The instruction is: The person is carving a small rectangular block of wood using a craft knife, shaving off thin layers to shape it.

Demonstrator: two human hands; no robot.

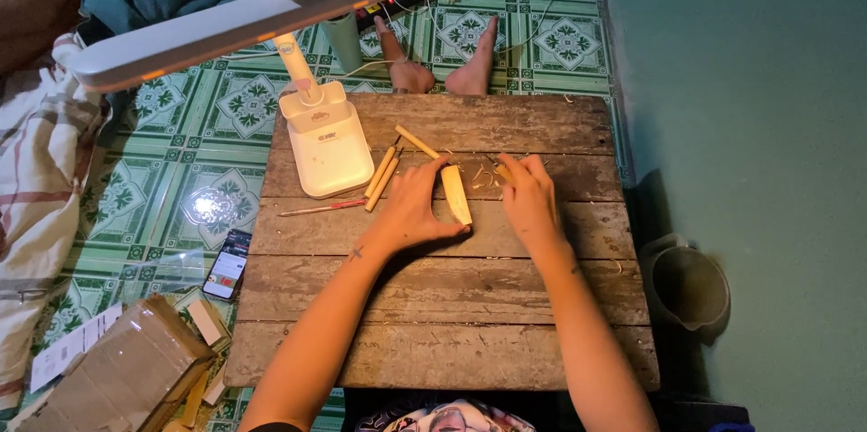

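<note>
white desk lamp, phone on tiled floor, cardboard box, grey pot

Plenty of open board on the near half of the wooden worktop, nothing lying there except the two forearms crossing it. Back left is the crowded bit: the white lamp base sits there with its long head hanging over, and loose bamboo sticks plus a thin red stick lie just beside it. Far right corner is mostly bare apart from shavings around the hands.
</note>
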